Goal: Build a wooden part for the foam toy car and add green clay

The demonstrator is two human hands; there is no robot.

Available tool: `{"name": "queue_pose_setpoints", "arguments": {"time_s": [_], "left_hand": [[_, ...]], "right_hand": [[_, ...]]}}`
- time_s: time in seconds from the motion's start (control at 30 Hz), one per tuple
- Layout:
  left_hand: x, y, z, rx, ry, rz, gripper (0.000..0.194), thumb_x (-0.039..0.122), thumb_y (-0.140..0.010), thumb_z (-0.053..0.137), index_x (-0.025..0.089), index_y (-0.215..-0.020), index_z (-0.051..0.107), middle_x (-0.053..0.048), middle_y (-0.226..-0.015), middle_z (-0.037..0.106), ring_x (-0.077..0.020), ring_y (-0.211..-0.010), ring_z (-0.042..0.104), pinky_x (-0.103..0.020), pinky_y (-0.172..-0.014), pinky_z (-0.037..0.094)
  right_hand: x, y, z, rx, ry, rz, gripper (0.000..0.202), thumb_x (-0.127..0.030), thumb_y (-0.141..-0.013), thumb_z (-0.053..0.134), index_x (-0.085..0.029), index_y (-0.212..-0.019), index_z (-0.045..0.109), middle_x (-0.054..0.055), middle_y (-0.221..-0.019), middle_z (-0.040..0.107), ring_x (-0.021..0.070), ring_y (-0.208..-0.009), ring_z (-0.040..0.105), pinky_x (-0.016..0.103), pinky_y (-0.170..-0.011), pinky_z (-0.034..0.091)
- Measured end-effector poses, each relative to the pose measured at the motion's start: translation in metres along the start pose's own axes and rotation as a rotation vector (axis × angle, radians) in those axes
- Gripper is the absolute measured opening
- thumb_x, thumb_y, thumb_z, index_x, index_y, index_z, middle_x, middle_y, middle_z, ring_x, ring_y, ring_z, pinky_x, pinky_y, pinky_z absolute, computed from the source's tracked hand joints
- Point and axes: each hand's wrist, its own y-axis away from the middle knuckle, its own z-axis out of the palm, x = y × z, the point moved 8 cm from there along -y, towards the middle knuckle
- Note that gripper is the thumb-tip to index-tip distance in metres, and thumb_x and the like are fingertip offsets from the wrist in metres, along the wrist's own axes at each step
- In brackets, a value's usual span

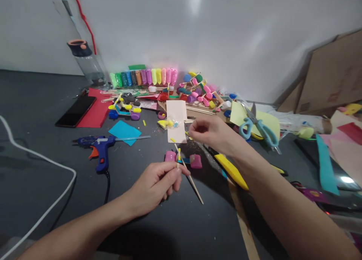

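My left hand is closed, pinching a small pale stick between thumb and index finger. A longer thin wooden stick slants past the index fingertip; whether it is also gripped is unclear. Just beyond lies a small piece with pink clay wheels and a blue bar, a yellow bit standing at its middle. My right hand hovers to the right of a pale card, fingers curled to the thumb; anything between them is hidden. Yellow clay in clear wrap rests on the card.
A blue glue gun lies left, near a blue paper and a phone. On the right are a yellow cutter and scissors. Clay packets, a bottle and several clay-wheeled models stand behind.
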Motion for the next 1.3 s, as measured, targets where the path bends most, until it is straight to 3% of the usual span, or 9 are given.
{"name": "queue_pose_setpoints", "arguments": {"time_s": [0.07,0.1,0.2,0.4,0.57,0.73,0.97,1.17,1.3], "left_hand": [[0.002,0.001,0.001,-0.007,0.030,0.002,0.039,0.047,-0.100,0.046,0.015,-0.102,0.068,0.002,-0.068,0.053,-0.0073,-0.053,0.045,-0.018,-0.048,0.038],[0.003,0.002,0.002,-0.012,0.031,0.011,0.039,0.047,-0.100,0.046,0.015,-0.095,0.068,0.002,-0.067,0.053,-0.0072,-0.052,0.045,-0.018,-0.048,0.038],[0.007,0.005,0.005,-0.028,0.001,0.041,0.044,0.048,-0.099,0.048,0.015,-0.072,0.059,0.002,-0.061,0.053,-0.0071,-0.051,0.047,-0.019,-0.049,0.039],[0.012,0.009,0.008,-0.058,0.032,0.049,0.047,0.048,-0.099,0.049,0.015,-0.066,0.056,0.002,-0.058,0.053,-0.0074,-0.049,0.049,-0.019,-0.048,0.042],[0.016,0.011,0.009,-0.090,0.056,0.072,0.039,0.042,-0.100,0.048,0.015,-0.077,0.063,0.003,-0.060,0.054,-0.0069,-0.049,0.050,-0.019,-0.050,0.043],[0.012,0.010,0.010,-0.122,0.075,0.044,0.037,0.042,-0.100,0.049,0.014,-0.083,0.068,0.003,-0.058,0.053,-0.0076,-0.050,0.050,-0.019,-0.051,0.042],[0.008,0.013,0.018,-0.234,0.220,-0.039,0.041,0.049,-0.096,0.056,0.013,-0.080,0.068,0.004,-0.056,0.051,-0.0065,-0.048,0.047,-0.018,-0.049,0.041],[0.003,0.014,0.025,-0.325,0.341,-0.115,0.041,0.051,-0.093,0.061,0.013,-0.080,0.071,0.004,-0.052,0.050,-0.0061,-0.044,0.045,-0.017,-0.046,0.042],[0.002,0.012,0.024,-0.325,0.370,-0.137,0.041,0.052,-0.091,0.063,0.013,-0.083,0.073,0.003,-0.054,0.054,-0.0063,-0.044,0.049,-0.017,-0.046,0.042]], "right_hand": [[-0.017,0.031,0.006,0.006,-0.153,-0.047,0.019,-0.034,-0.090,0.058,-0.017,-0.083,0.065,0.000,-0.079,0.067,0.0125,-0.070,0.059,0.024,-0.064,0.048],[-0.025,0.044,0.010,0.019,-0.352,-0.063,0.019,-0.035,-0.087,0.062,-0.018,-0.079,0.064,0.000,-0.075,0.065,0.0124,-0.068,0.057,0.024,-0.062,0.046],[-0.036,0.070,0.032,-0.003,-0.680,-0.039,0.017,-0.030,-0.085,0.065,-0.018,-0.073,0.062,-0.002,-0.069,0.059,0.0114,-0.066,0.053,0.024,-0.063,0.044],[-0.034,0.078,0.053,-0.017,-0.916,0.022,0.016,-0.030,-0.087,0.068,-0.019,-0.076,0.063,-0.002,-0.074,0.057,0.0113,-0.067,0.055,0.024,-0.064,0.045],[-0.034,0.078,0.062,-0.152,-1.161,0.050,0.018,-0.031,-0.085,0.076,-0.019,-0.078,0.064,-0.004,-0.069,0.057,0.0086,-0.059,0.058,0.022,-0.059,0.046],[-0.035,0.077,0.065,-0.219,-1.246,0.039,0.007,-0.021,-0.085,0.075,-0.018,-0.086,0.069,-0.004,-0.069,0.059,0.0072,-0.060,0.056,0.019,-0.057,0.044],[-0.041,0.078,0.063,-0.335,-1.268,0.022,0.002,-0.019,-0.086,0.074,-0.017,-0.087,0.073,-0.003,-0.066,0.064,0.0090,-0.061,0.063,0.021,-0.062,0.049],[-0.041,0.079,0.063,-0.352,-1.258,0.016,0.008,-0.025,-0.084,0.078,-0.019,-0.082,0.074,-0.001,-0.065,0.069,0.0140,-0.065,0.068,0.028,-0.069,0.056],[-0.037,0.078,0.065,-0.314,-1.234,0.031,0.015,-0.030,-0.081,0.081,-0.018,-0.078,0.072,-0.002,-0.063,0.065,0.0111,-0.059,0.063,0.024,-0.062,0.051]]}}
